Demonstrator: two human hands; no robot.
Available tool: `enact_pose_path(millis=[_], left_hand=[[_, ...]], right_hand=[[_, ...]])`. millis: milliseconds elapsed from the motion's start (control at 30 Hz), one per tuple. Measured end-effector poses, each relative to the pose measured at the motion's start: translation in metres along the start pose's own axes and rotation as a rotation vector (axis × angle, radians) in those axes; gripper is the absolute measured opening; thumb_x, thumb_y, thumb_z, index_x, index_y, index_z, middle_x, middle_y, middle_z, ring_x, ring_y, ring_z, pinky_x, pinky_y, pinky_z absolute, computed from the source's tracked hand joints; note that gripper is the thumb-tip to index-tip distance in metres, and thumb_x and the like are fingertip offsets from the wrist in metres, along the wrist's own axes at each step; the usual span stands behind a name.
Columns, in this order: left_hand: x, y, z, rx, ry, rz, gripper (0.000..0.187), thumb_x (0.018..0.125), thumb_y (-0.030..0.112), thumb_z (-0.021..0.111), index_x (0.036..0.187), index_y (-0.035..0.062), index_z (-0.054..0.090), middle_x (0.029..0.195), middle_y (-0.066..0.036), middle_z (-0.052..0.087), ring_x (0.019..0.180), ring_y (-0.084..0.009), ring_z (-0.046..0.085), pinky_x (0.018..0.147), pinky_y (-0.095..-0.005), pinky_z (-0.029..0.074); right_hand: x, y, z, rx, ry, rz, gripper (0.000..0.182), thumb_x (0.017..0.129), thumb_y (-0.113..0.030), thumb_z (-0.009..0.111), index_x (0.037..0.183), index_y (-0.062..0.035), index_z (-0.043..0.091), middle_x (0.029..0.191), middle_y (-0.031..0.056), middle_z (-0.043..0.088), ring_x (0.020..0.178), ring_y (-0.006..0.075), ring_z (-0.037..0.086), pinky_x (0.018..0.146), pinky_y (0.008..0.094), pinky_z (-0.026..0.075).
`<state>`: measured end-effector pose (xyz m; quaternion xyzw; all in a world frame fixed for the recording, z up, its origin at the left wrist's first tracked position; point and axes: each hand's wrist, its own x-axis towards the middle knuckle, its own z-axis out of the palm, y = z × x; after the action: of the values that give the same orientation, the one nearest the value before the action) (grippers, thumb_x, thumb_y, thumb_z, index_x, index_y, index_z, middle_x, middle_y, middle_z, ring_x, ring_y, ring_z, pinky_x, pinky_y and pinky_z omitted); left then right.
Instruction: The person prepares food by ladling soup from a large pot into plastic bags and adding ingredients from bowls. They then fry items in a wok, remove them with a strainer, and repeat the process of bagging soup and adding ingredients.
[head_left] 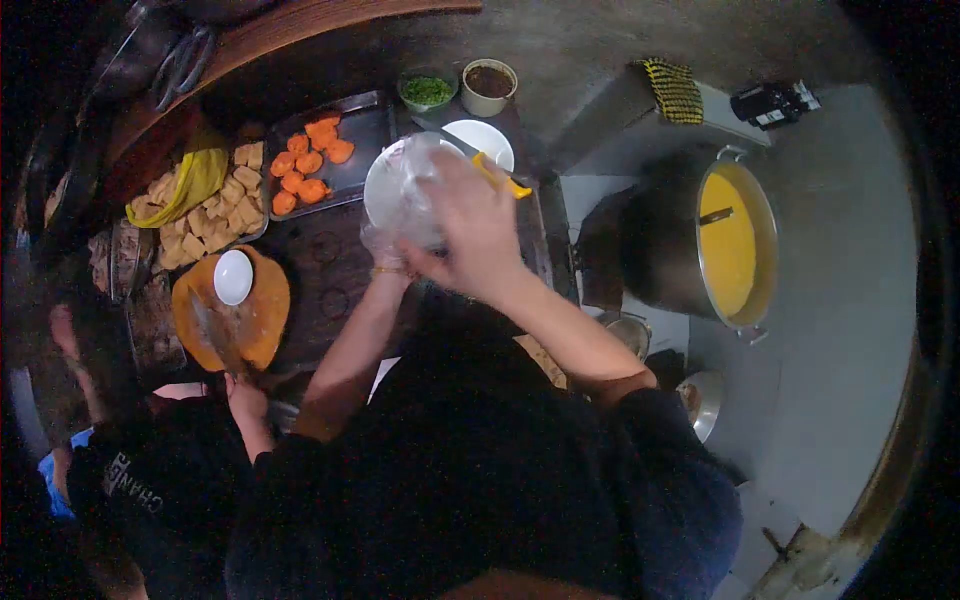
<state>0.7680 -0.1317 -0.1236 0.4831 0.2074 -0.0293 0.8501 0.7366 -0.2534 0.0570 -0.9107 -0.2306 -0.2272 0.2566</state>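
Thin clear plastic (412,190), apparently a disposable glove, covers my left hand (385,248), whose fingers are blurred and partly hidden. My right hand (475,210) is bare and smeared by motion. It closes over the plastic, its thumb near my left wrist. Both hands are above a white plate (375,195). Behind it lies a second white plate (490,138). By my right fingers is a knife's yellow handle (508,180), its blade across the plates.
Left stand a tray (375,130) with orange pieces (310,160), heaped tan chunks (225,215) and a chopping board (270,310). A co-worker's hand (247,400) holds a cleaver (220,335). Bowls of chopped greens (427,92) and dark seasoning (490,85) are behind; a large pot (660,250) of yellow liquid stands right.
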Motion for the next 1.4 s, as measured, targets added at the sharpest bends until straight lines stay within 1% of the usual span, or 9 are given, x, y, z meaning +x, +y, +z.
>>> enact_pose_path(millis=[67, 133, 167, 200, 467, 600, 733, 867, 1400], left_hand=[[-0.005, 0.013, 0.021, 0.124, 0.011, 0.033, 0.051, 0.083, 0.035, 0.052, 0.123, 0.0070, 0.039, 0.118, -0.004, 0.047, 0.105, -0.0192, 0.047, 0.089, -0.0326, 0.038], [0.010, -0.005, 0.022, -0.027, -0.019, 0.046, 0.048, 0.078, 0.028, 0.063, 0.118, 0.0074, 0.046, 0.112, -0.004, 0.052, 0.098, -0.0165, 0.052, 0.078, -0.0298, 0.046], [-0.004, 0.010, 0.039, 0.045, -0.036, 0.028, 0.050, 0.082, 0.037, 0.053, 0.120, 0.0083, 0.043, 0.115, -0.005, 0.049, 0.102, -0.0180, 0.049, 0.085, -0.0309, 0.042], [-0.004, 0.012, 0.047, 0.084, -0.038, 0.021, 0.051, 0.084, 0.042, 0.048, 0.122, 0.0088, 0.041, 0.117, -0.005, 0.048, 0.105, -0.0188, 0.047, 0.088, -0.0314, 0.041], [0.018, 0.031, 0.062, -0.118, 0.155, -0.107, 0.071, 0.080, 0.060, 0.042, 0.129, 0.0102, 0.032, 0.129, -0.006, 0.038, 0.117, -0.0239, 0.039, 0.093, -0.0396, 0.038], [0.024, 0.012, 0.028, -0.102, 0.185, 0.025, 0.068, 0.081, 0.058, 0.041, 0.130, 0.0123, 0.030, 0.131, -0.007, 0.036, 0.117, -0.0258, 0.039, 0.094, -0.0412, 0.038], [0.008, 0.001, 0.012, -0.002, 0.189, 0.012, 0.067, 0.081, 0.057, 0.041, 0.130, 0.0124, 0.030, 0.131, -0.007, 0.036, 0.117, -0.0259, 0.039, 0.094, -0.0415, 0.037], [0.019, 0.001, 0.021, 0.079, 0.074, -0.019, 0.066, 0.081, 0.056, 0.041, 0.130, 0.0125, 0.030, 0.131, -0.007, 0.036, 0.117, -0.0259, 0.039, 0.094, -0.0419, 0.037], [0.032, -0.016, 0.070, 0.221, -0.317, -0.156, 0.064, 0.082, 0.053, 0.043, 0.130, 0.0130, 0.030, 0.131, -0.007, 0.036, 0.117, -0.0261, 0.039, 0.094, -0.0433, 0.037]], right_hand=[[0.008, 0.024, 0.001, 0.030, 0.218, 0.028, 0.045, 0.071, -0.037, 0.060, 0.097, -0.0014, 0.053, 0.092, 0.0160, 0.056, 0.090, 0.0322, 0.052, 0.090, 0.0543, 0.027], [0.016, 0.058, 0.034, 0.002, -0.135, 0.117, 0.050, 0.074, -0.045, 0.056, 0.100, -0.0011, 0.053, 0.093, 0.0192, 0.057, 0.086, 0.0331, 0.054, 0.081, 0.0471, 0.036], [0.022, 0.063, 0.042, -0.017, -0.780, 0.229, 0.055, 0.075, -0.049, 0.053, 0.100, -0.0007, 0.053, 0.093, 0.0214, 0.057, 0.085, 0.0336, 0.056, 0.078, 0.0388, 0.042], [0.024, 0.067, 0.037, -0.008, -0.781, 0.225, 0.055, 0.075, -0.049, 0.053, 0.100, -0.0007, 0.053, 0.093, 0.0214, 0.057, 0.085, 0.0336, 0.056, 0.078, 0.0388, 0.042], [0.012, 0.170, 0.002, 0.307, 0.265, -0.076, 0.031, 0.075, -0.026, 0.064, 0.093, -0.0024, 0.054, 0.096, 0.0149, 0.059, 0.086, 0.0314, 0.057, 0.078, 0.0354, 0.044], [-0.035, 0.280, 0.081, 0.097, -0.549, 0.776, 0.047, 0.078, -0.042, 0.056, 0.099, -0.0007, 0.055, 0.096, 0.0153, 0.058, 0.080, 0.0280, 0.057, 0.069, 0.0338, 0.046], [-0.064, 0.309, 0.097, 0.877, -0.943, 1.094, 0.065, 0.068, -0.049, 0.063, 0.113, -0.0034, 0.051, 0.109, 0.0104, 0.054, 0.094, 0.0196, 0.053, 0.072, 0.0335, 0.045], [-0.078, 0.329, 0.152, 0.431, -0.760, 0.740, 0.051, 0.068, -0.049, 0.059, 0.079, 0.0008, 0.065, 0.076, 0.0163, 0.063, 0.071, 0.0267, 0.060, 0.062, 0.0358, 0.046], [-0.093, 0.188, -0.056, -0.155, 0.020, 0.456, 0.029, 0.067, -0.014, 0.058, 0.096, -0.0068, 0.056, 0.091, 0.0112, 0.060, 0.081, 0.0278, 0.059, 0.067, 0.0370, 0.048]])
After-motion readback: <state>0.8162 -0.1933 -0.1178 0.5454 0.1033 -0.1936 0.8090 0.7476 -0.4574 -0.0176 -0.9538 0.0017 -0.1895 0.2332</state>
